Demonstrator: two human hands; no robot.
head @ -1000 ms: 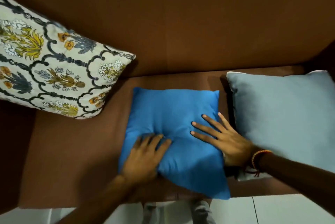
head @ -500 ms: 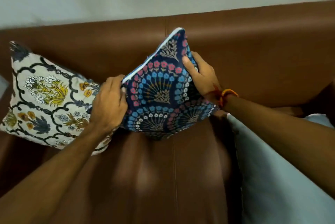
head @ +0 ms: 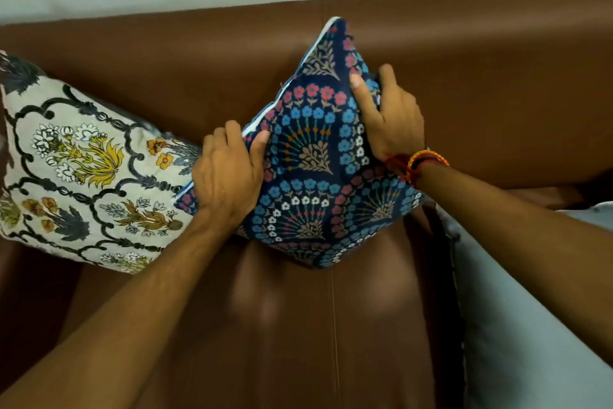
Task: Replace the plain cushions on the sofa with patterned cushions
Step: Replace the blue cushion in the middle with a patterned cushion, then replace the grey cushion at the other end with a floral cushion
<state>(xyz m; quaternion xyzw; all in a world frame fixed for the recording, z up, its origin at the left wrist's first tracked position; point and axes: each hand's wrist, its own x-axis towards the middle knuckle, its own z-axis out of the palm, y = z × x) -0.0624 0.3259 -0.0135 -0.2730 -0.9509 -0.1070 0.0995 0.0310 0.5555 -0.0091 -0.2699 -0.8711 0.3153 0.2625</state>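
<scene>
Navy cloth printed with blue, pink and white flower fans covers the cushion point(head: 318, 176) being set in place, and it stands tilted on one corner against the brown sofa back point(head: 481, 77), its lowest point on the seat. Both hands grip it: the left hand point(head: 225, 173) is closed over the white-piped left edge with the thumb on the front face, and the right hand point(head: 388, 113) pinches the upper right edge, fingers curled behind the fabric. Just left of the left-hand grip, touching that side of the cushion, leans a cream floral cushion point(head: 83, 170), already in position. Below and to the right of the right wrist lies a plain pale blue cushion point(head: 517, 325), likely the next one to swap out. To finish this step well, turn the navy cushion until its bottom edge sits flat on the seat, press it back evenly with both hands, and let go only once it stays upright beside its neighbour.
</scene>
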